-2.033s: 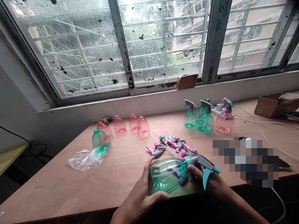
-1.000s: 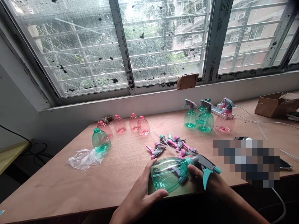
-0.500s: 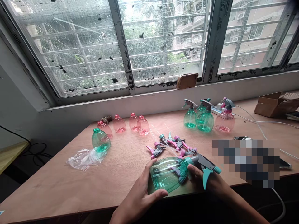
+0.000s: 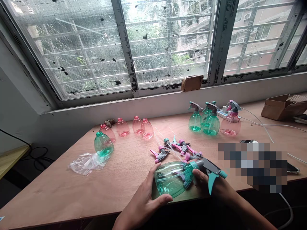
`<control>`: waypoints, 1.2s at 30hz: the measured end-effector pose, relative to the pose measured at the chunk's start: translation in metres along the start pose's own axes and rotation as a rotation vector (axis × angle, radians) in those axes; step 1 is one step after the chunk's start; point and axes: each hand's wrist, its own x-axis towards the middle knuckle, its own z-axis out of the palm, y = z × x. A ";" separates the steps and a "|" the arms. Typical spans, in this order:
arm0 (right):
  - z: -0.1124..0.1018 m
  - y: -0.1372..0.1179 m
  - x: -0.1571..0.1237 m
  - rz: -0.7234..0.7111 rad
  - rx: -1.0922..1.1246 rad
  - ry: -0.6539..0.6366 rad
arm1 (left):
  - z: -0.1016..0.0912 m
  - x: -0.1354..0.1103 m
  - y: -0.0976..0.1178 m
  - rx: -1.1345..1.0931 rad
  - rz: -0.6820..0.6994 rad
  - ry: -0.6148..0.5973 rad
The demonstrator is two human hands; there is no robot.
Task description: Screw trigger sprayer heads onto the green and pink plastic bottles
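Note:
A clear green spray bottle (image 4: 172, 179) lies tilted on its side between my hands, over the table's front edge. Its grey and teal spray head (image 4: 212, 171) sits on the neck and points right. My left hand (image 4: 148, 191) is wrapped round the bottle's base, thumb underneath. At the neck, the thumb and fingers of my right hand (image 4: 203, 179) close on the collar; some of those fingers are hidden behind the bottle. Just beyond lie several loose spray heads (image 4: 161, 155), pink-grey and teal-grey, with thin tubes.
Several open pink bottles (image 4: 123, 127) and a green bottle (image 4: 103, 145) stand at the left, beside a clear plastic bag (image 4: 87, 163). Bottles with heads fitted (image 4: 211, 123) stand at the back right. A cardboard box (image 4: 283, 108), white cables (image 4: 263, 127) and a blurred patch lie farther right.

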 end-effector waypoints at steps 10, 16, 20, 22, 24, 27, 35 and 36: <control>0.001 -0.002 -0.002 -0.012 0.012 0.005 | 0.001 0.001 0.000 -0.028 -0.010 0.012; 0.001 -0.005 -0.003 0.001 0.017 0.009 | 0.000 0.003 -0.003 -0.091 -0.027 0.000; 0.003 -0.009 -0.005 -0.004 0.030 -0.010 | 0.003 0.005 -0.013 -0.081 0.003 0.029; 0.003 -0.009 -0.005 -0.001 0.025 -0.003 | 0.005 0.007 -0.021 -0.059 0.050 0.034; 0.003 -0.008 -0.005 0.001 0.023 0.006 | 0.008 0.009 -0.030 -0.013 0.109 0.042; 0.003 -0.007 -0.003 -0.003 -0.002 -0.002 | 0.013 0.010 -0.036 0.102 0.180 0.089; 0.004 -0.009 -0.001 -0.034 0.019 0.038 | 0.022 0.005 -0.021 0.424 0.256 0.206; 0.004 -0.008 0.000 -0.026 0.024 0.036 | 0.022 0.005 -0.020 0.437 0.255 0.213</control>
